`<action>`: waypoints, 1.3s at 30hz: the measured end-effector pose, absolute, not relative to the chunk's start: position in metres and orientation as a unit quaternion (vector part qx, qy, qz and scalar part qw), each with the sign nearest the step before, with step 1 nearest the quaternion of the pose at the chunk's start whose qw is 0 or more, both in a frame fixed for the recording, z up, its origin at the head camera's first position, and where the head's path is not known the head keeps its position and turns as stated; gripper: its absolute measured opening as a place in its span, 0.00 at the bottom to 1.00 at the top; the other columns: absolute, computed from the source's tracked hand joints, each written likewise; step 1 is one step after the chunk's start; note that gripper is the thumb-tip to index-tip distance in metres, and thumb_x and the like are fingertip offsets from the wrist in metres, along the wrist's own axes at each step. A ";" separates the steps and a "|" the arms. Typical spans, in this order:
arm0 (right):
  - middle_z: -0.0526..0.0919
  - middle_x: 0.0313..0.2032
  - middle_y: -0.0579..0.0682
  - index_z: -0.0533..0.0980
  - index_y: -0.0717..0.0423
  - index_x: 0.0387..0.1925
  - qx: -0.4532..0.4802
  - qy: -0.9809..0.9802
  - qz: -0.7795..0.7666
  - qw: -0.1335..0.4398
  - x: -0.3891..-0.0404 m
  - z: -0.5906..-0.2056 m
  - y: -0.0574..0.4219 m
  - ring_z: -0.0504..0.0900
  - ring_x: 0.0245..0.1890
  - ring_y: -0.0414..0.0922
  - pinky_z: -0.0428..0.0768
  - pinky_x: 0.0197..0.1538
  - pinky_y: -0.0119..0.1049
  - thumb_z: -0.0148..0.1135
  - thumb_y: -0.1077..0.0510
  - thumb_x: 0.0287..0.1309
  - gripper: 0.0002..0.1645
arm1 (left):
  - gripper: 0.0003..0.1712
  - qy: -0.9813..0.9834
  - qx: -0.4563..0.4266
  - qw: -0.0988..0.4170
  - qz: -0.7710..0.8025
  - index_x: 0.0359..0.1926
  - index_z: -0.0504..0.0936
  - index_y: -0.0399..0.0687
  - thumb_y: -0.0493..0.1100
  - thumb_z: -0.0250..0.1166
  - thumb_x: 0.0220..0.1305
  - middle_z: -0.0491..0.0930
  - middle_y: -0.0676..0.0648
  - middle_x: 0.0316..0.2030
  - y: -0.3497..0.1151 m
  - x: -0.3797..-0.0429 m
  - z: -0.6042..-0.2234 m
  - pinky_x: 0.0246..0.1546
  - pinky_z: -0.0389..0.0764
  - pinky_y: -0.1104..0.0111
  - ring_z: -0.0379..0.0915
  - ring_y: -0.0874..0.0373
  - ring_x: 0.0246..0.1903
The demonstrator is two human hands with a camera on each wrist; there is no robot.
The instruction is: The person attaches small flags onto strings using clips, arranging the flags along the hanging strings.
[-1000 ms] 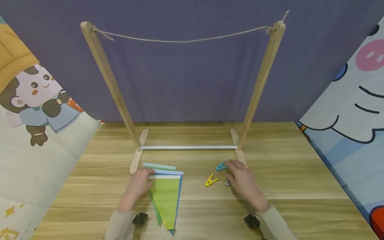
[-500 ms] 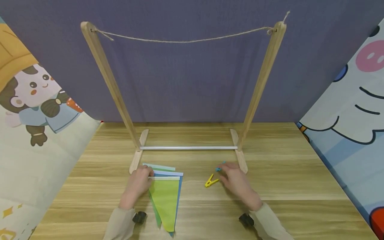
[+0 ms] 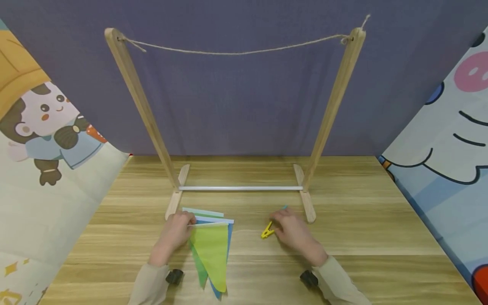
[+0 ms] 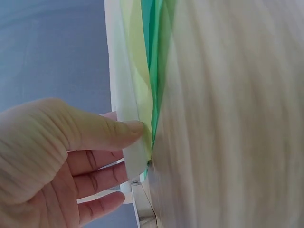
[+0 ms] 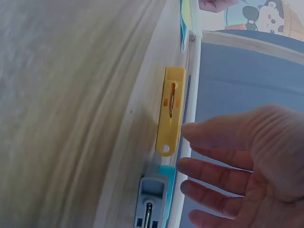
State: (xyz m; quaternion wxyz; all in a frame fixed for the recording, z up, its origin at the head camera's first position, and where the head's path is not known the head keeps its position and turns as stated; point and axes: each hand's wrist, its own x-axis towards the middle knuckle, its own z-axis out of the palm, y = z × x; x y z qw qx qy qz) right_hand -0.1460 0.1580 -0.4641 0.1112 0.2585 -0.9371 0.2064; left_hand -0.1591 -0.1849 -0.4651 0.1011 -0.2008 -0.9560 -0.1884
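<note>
My left hand (image 3: 176, 231) pinches the white top band of a yellow-green pennant (image 3: 210, 254) between thumb and fingers, at its left corner. Under it lie a blue pennant (image 3: 230, 237) and a green pennant (image 3: 200, 271), fanned out. My right hand (image 3: 293, 233) hovers beside a yellow clothespin (image 5: 171, 111), thumb and fingers apart, the thumb tip right at the clip's edge in the right wrist view. Near those fingers lie a grey clothespin (image 5: 152, 199) and a blue clothespin (image 5: 167, 190); in the head view the hand covers the grey one and most of the blue one.
Behind the hands stands a wooden frame with a left post (image 3: 142, 106) and a right post (image 3: 335, 101). A slack string (image 3: 236, 53) joins their tops, and a white rod (image 3: 240, 188) runs low between them. A purple-grey panel (image 3: 244, 114) backs the wooden table (image 3: 343, 203).
My right hand has moved left, from the blue and grey clothespins to the yellow one. The yellow-green pennant's top band has tilted up in my left hand, which has stayed in place.
</note>
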 end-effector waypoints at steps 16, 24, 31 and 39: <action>0.83 0.39 0.51 0.80 0.59 0.38 0.261 -0.947 0.176 0.061 -0.143 -0.460 0.152 0.77 0.42 0.50 0.77 0.47 0.45 0.71 0.71 0.38 0.20 | 0.06 -0.908 -0.181 0.080 -0.370 0.26 0.83 0.43 0.28 0.68 0.51 0.80 0.52 0.27 -0.190 -0.152 -0.452 0.38 0.79 0.60 0.77 0.55 0.31; 0.83 0.34 0.50 0.81 0.58 0.34 0.284 -0.945 0.146 0.072 -0.145 -0.461 0.149 0.76 0.38 0.48 0.77 0.45 0.42 0.72 0.68 0.37 0.16 | 0.05 -0.891 -0.172 0.075 -0.414 0.26 0.84 0.44 0.31 0.69 0.51 0.80 0.53 0.27 -0.192 -0.150 -0.455 0.37 0.80 0.65 0.77 0.57 0.31; 0.82 0.33 0.49 0.81 0.58 0.32 0.285 -0.945 0.151 0.062 -0.146 -0.463 0.149 0.75 0.37 0.47 0.77 0.45 0.43 0.72 0.68 0.38 0.14 | 0.03 -0.873 -0.158 0.055 -0.459 0.28 0.84 0.40 0.36 0.69 0.55 0.81 0.52 0.29 -0.191 -0.147 -0.453 0.34 0.79 0.70 0.76 0.61 0.31; 0.79 0.32 0.48 0.80 0.58 0.32 0.277 -0.945 0.156 0.069 -0.146 -0.463 0.151 0.76 0.37 0.47 0.77 0.43 0.43 0.72 0.64 0.37 0.14 | 0.01 -0.850 -0.156 0.041 -0.501 0.31 0.84 0.41 0.35 0.67 0.57 0.82 0.51 0.29 -0.189 -0.145 -0.451 0.32 0.77 0.71 0.74 0.66 0.29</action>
